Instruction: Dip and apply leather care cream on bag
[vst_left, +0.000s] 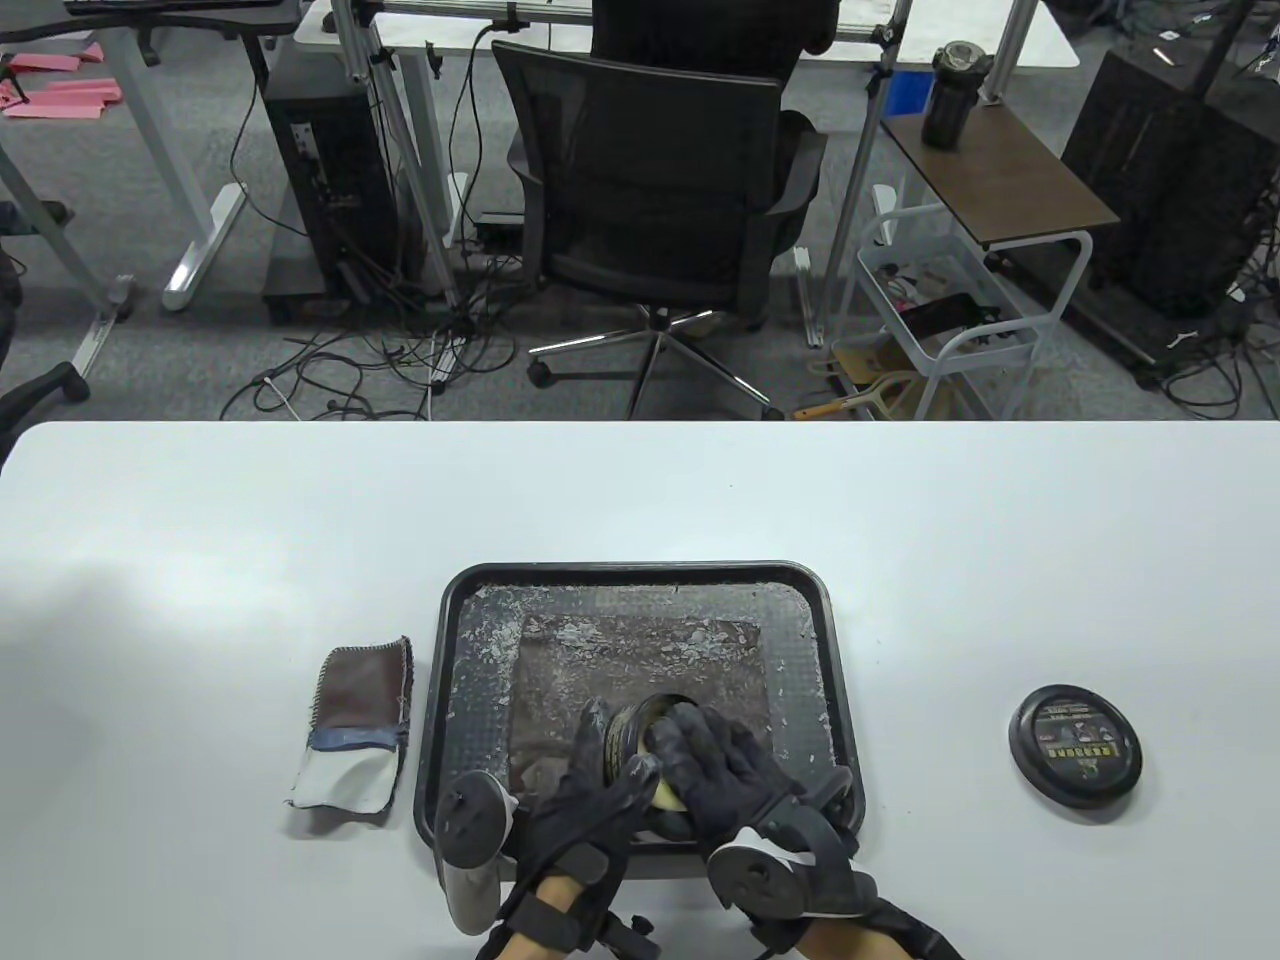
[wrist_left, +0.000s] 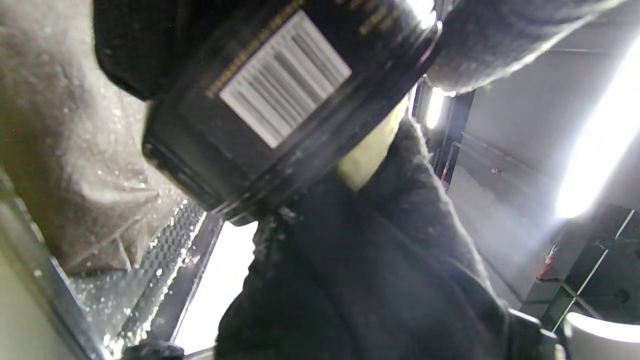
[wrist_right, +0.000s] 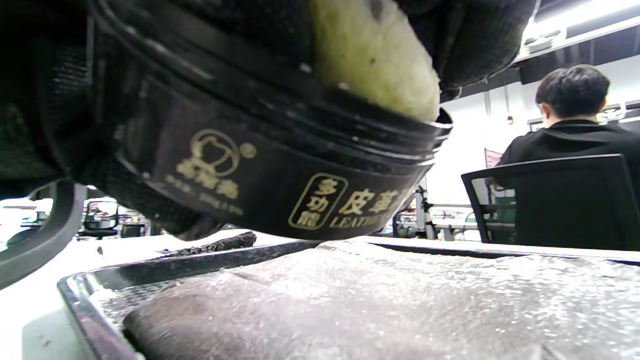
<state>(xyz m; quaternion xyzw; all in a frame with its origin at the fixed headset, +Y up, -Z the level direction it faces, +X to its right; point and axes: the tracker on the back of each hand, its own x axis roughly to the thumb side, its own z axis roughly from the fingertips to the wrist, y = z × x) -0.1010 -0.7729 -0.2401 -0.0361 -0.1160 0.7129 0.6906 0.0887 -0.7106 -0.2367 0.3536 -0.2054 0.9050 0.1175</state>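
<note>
Sitting inside a black tray (vst_left: 447, 700) on the white surface (vst_left: 200, 550) is a brown leather piece, the bag (vst_left: 640, 660), and it is speckled with pale bits of cream. Over the near part of the bag, a round black jar (vst_left: 625, 745) of leather care cream is held up by the left hand (vst_left: 580, 800). The left fingers (vst_left: 592, 722) are wrapped around the jar's side, so the jar is gripped. In the left wrist view the jar (wrist_left: 270, 100) is seen tilted, with a white barcode label on it. In the right wrist view the jar (wrist_right: 260, 170) is seen lifted off the bag (wrist_right: 400, 305), and gold letters are shown on its side.

A pale yellow sponge (vst_left: 665, 790) is pinched by the right hand (vst_left: 740, 780) and is pushed into the open top of the jar. The right fingers (vst_left: 690, 745) are curled over the sponge and the jar's rim. The sponge (wrist_right: 372, 55) is seen sticking out over the rim in the right wrist view.

The jar's black lid (vst_left: 1075, 740) is laid flat on the surface, well apart from the tray, on the right. A folded cloth (vst_left: 355, 730), brown, blue and white, is laid just beside the tray on the left.
</note>
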